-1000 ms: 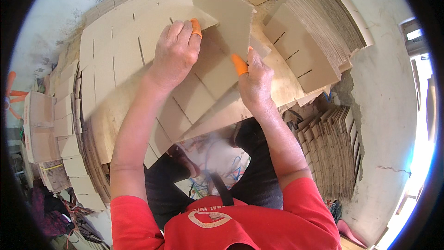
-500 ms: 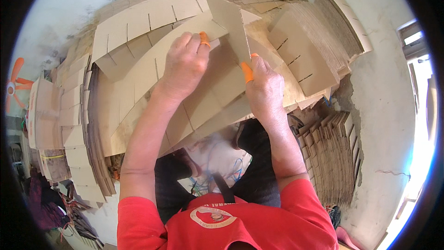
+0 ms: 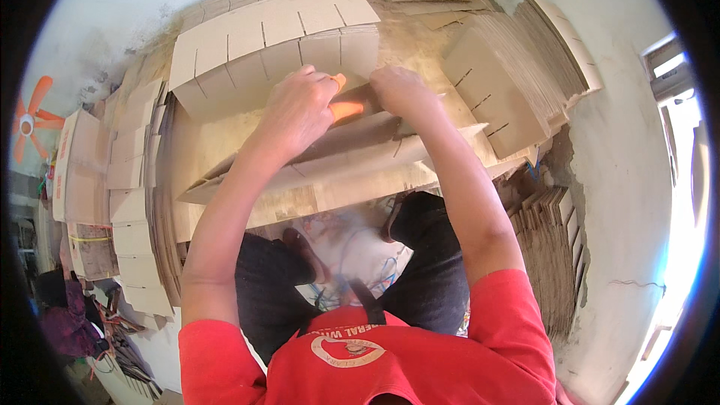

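Slotted cardboard strips (image 3: 346, 164) stand slanted on the wooden tabletop in front of me, long edges running left to right. My left hand (image 3: 304, 107) has orange covers on two fingertips and is closed at a shaded cardboard piece (image 3: 365, 101). Beside it, my right hand (image 3: 405, 92) is closed on the same piece from the right, its fingertips hidden behind the hand. How this piece meets the long strips is hidden by my hands and blur.
A large stack of slotted cardboard (image 3: 277, 26) stands at the back left, and another stack (image 3: 499, 79) at the right. More cardboard stacks (image 3: 139, 202) rise left of the table. Bundles of strips (image 3: 551, 255) lie low at the right. An orange fan (image 3: 34, 121) is at far left.
My hands have come closer together. The piece that stood up by my right hand is lower, and the long strips have swung down nearer to me, uncovering the back stack and tabletop.
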`<action>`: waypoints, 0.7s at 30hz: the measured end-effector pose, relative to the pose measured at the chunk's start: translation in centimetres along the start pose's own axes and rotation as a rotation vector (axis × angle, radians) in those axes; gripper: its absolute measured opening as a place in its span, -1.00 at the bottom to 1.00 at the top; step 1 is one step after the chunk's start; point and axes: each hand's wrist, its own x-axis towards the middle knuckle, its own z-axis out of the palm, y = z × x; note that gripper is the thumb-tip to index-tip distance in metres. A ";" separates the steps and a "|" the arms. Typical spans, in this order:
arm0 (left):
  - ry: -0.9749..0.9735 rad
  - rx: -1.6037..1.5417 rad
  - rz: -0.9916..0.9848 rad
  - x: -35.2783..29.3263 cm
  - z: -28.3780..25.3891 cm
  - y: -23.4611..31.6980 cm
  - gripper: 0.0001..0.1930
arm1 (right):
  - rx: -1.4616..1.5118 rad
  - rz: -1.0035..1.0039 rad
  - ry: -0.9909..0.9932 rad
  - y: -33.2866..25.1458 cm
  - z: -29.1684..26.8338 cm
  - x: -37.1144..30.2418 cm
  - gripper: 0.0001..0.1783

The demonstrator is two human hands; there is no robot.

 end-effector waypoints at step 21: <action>0.146 0.144 -0.043 -12.1 2.3 1.1 -0.51 | -0.359 0.429 0.415 28.0 0.8 -13.8 -0.79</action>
